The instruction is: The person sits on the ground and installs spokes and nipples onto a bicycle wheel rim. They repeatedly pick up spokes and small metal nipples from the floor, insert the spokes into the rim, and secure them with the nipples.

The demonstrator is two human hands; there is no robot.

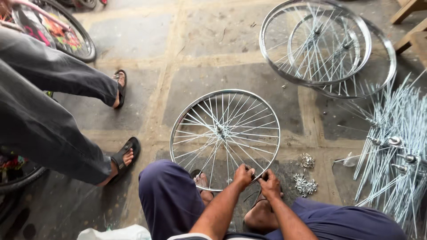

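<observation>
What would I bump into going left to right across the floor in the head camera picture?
Another person's sandalled foot → spoked wheel rim held by the left hand and right hand → little pile of metal nuts → bundle of loose spokes.

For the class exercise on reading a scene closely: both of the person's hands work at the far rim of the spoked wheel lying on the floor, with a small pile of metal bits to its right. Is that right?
Not quite. The head view shows the left hand and right hand at the near rim of the spoked wheel, the edge closest to the person's knees, not the far rim. The small pile of metal bits does lie to its right.
</observation>
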